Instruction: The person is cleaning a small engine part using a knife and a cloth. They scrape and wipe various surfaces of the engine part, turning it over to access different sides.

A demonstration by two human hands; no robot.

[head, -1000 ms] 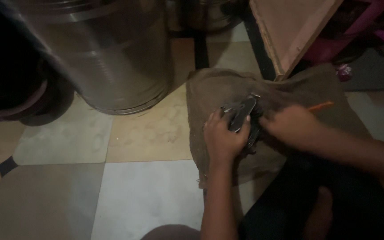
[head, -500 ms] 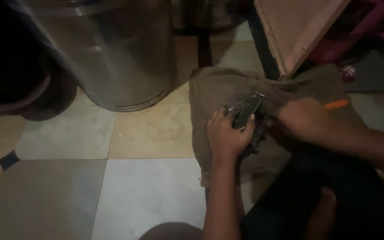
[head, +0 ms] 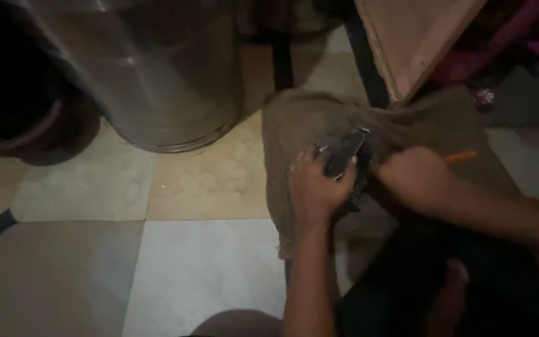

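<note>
Floor: pale and tan tiles (head: 176, 274) are lying under me in dim light, with a dark seam running between them; I am sitting low on them, no desk anywhere.
Nearest to me: my knee (head: 232, 324) is showing at the bottom edge and my dark-clothed leg (head: 469, 287) is filling the lower right.
Left hand: my left hand (head: 315, 193) is curling over the near end of a dark metal tool (head: 343, 153), fingers clenched around it, pinning it down on the sackcloth.
Right hand: my right hand (head: 414, 178) is closing on an orange-handled tool (head: 461, 156), only its orange tip poking out past my knuckles; I cannot tell how its working end is meeting the metal piece.
Change: compared with half a second ago, my hands are sitting in nearly the same spot; my right fist is drawing a little closer to the metal tool, and the orange tip is angling out to the right as before.
Meaning: I judge I am still working on the held piece, not finishing.
Cloth: brown sackcloth (head: 294, 125) is spreading under both hands, crumpled, one edge frayed.
Farther: a big steel drum (head: 157, 68) is standing on the tiles to the left.
Farthest: a wooden board (head: 407, 37) is leaning at the top right, with something pink (head: 519, 43) blurring behind it.
</note>
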